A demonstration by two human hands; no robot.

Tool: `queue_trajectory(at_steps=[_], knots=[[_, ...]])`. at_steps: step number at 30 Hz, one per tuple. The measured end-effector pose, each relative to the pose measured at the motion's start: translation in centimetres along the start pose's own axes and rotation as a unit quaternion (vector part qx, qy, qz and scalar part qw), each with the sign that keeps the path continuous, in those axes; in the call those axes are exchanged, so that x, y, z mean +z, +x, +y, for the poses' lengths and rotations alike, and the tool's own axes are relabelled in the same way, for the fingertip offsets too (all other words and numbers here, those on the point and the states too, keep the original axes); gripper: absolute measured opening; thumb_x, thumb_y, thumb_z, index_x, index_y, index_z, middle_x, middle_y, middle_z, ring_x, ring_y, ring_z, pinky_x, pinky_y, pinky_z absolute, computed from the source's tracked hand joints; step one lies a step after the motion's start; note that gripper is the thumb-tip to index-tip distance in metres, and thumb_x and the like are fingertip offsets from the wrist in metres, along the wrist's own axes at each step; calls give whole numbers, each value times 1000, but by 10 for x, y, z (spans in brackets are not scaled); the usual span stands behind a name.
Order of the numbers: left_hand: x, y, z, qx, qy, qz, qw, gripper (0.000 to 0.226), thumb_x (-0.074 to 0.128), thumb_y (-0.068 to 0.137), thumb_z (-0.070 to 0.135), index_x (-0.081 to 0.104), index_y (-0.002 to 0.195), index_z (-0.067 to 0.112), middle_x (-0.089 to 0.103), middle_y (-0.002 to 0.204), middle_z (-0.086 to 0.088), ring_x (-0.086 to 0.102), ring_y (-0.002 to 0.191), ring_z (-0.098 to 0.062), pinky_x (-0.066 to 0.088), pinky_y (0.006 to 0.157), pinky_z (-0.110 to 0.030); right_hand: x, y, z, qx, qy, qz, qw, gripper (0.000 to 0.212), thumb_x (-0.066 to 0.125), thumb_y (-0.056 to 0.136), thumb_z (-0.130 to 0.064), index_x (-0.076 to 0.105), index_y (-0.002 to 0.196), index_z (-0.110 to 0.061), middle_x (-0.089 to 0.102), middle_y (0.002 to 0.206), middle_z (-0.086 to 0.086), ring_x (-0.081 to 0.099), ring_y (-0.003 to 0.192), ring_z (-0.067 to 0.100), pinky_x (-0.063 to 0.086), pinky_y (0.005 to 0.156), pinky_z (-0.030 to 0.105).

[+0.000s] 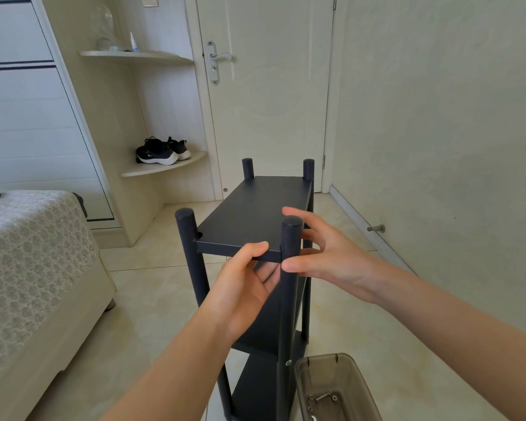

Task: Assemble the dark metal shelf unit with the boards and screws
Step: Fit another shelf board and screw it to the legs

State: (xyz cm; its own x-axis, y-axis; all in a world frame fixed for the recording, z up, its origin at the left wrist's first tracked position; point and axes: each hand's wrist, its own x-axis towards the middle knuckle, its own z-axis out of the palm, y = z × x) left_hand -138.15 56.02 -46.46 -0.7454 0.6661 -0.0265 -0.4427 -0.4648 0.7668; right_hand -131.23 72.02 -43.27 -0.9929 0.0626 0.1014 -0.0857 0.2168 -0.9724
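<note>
Bed (28,268): fills the near left, under a pale patterned cover.
Door (271,86): closed, far centre, behind the unit.
Shelf unit (255,390): stands upright on the tiled floor in the centre, between the bed and the right wall, with four round posts and dark boards fitted at several levels.
Top board (255,208): sits level between the four posts, just below their caps.
Tub (357,378): translucent brown plastic, on the floor at the near right, just beside the unit's foot.
Left hand (243,281): pinches the near edge of the top board, thumb (255,249) flat on top, fingers curled beneath.
Right hand (331,256): fingers spread on both sides of the near-right post (290,235); the thumb tip touches its front, below the board's edge. Whether the fingers behind touch it, I cannot tell.
Sneakers (161,151): a black pair on the lower corner shelf (164,167), far left.
Screws (324,397): a few lie in the bottom of the tub.
</note>
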Motion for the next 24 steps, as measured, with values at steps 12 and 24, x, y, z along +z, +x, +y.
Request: queue_trajectory(at_steps=[12, 24], knots=[[-2, -3, 0, 13, 8, 13, 1000, 7, 76, 76, 20, 72, 70, 17, 72, 97, -8, 72, 104, -23, 59, 80, -28, 3, 9, 8, -32, -49, 35, 998, 65, 89, 49, -44, 62, 107, -54, 68, 111, -14, 65, 104, 3, 52, 98, 36], [0, -2, -1, 22, 18, 50, 998, 5, 76, 71, 16, 74, 69, 13, 61, 115, -16, 58, 125, -38, 58, 93, -36, 4, 5, 4, -34, -78, 26, 996, 65, 85, 63, -37, 53, 119, -46, 60, 120, -9, 64, 99, -1, 50, 92, 27]])
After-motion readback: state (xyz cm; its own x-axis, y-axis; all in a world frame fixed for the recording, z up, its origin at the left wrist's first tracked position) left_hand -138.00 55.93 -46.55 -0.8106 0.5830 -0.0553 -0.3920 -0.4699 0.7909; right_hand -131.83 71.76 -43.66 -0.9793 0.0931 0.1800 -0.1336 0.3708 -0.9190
